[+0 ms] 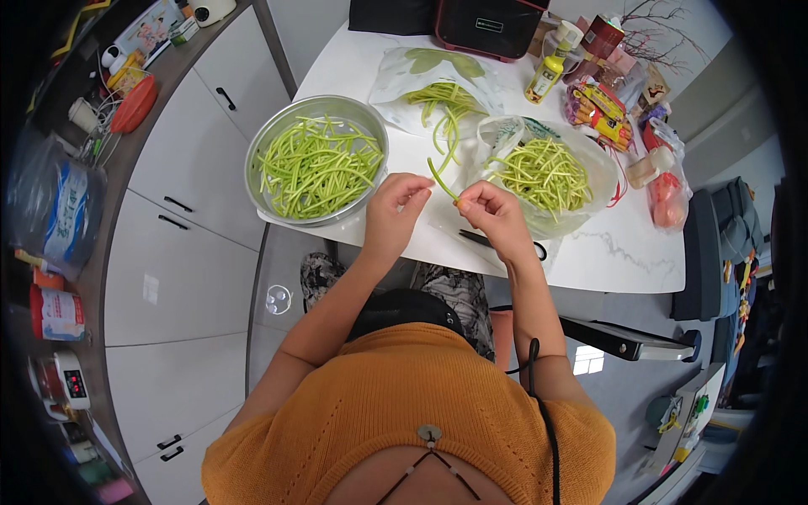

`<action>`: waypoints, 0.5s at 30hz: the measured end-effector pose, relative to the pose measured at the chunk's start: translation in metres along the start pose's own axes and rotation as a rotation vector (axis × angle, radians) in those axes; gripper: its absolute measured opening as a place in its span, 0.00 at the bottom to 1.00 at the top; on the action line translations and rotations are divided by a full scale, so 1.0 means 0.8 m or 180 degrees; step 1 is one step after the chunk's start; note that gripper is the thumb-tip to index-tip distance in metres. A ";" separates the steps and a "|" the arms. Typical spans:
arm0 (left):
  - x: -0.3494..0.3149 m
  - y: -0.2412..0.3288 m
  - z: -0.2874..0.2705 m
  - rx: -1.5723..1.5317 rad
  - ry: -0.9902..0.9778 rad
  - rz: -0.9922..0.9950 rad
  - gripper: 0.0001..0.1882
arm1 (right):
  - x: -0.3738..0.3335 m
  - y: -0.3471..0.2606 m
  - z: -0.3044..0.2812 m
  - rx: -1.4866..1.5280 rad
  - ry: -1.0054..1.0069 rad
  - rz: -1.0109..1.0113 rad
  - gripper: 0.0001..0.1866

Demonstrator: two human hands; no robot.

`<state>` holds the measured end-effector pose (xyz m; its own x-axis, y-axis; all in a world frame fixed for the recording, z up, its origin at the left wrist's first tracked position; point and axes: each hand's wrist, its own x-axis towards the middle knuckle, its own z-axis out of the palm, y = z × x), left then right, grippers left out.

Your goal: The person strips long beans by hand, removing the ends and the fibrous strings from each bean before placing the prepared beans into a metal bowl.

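Observation:
Above the table, my right hand (497, 215) pinches a long green stem (443, 181) by its lower end. My left hand (394, 215) is just left of the stem, its thumb and fingertips pressed together; whatever they may hold is too small to make out. A round metal bowl (360, 114) full of cut green stems (316, 168) stands beyond my left hand. Behind my right hand is an open clear plastic bag (596, 177) with a heap of short stem pieces (547, 175). Black scissors (475, 238) lie under my right wrist, partly hidden.
Farther back, a white plastic bag (394, 93) spills longer stems (446, 101) onto the white table (627, 252). A yellow bottle (547, 76), snack packets (599, 114) and a black box-shaped appliance (488, 29) stand along the far side. Grey cabinets (181, 278) run along the left.

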<state>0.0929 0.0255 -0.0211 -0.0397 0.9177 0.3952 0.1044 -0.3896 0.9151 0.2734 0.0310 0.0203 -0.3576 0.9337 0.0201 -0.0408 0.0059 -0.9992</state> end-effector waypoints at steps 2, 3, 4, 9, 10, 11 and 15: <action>-0.006 0.010 0.001 0.0448 -0.0109 0.0335 0.16 | -0.002 0.000 0.002 0.0306 0.0020 0.0114 0.04; -0.008 0.017 0.001 0.0674 -0.0154 0.0510 0.17 | -0.001 0.001 0.004 0.0346 0.0047 0.0132 0.05; -0.010 0.017 0.004 0.0624 0.0086 0.0509 0.17 | -0.001 0.002 0.005 0.0386 0.0074 0.0149 0.05; -0.010 0.031 0.010 0.0964 0.0610 0.0694 0.16 | -0.004 0.010 -0.006 -0.0051 0.0005 0.0276 0.05; -0.009 0.028 0.007 0.1242 0.0440 0.0859 0.17 | -0.005 0.012 -0.008 -0.0234 -0.0064 0.0281 0.05; -0.009 0.021 0.003 0.1518 0.0268 0.1022 0.18 | -0.005 0.010 -0.007 -0.0317 -0.0190 0.0322 0.05; -0.017 0.015 0.001 0.1748 0.0239 0.0832 0.20 | -0.009 0.004 -0.001 -0.0324 -0.0460 0.0547 0.06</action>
<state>0.0955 0.0085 -0.0158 -0.0115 0.7815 0.6238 0.6164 -0.4857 0.6198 0.2767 0.0245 0.0167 -0.4811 0.8632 -0.1528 0.1239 -0.1056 -0.9867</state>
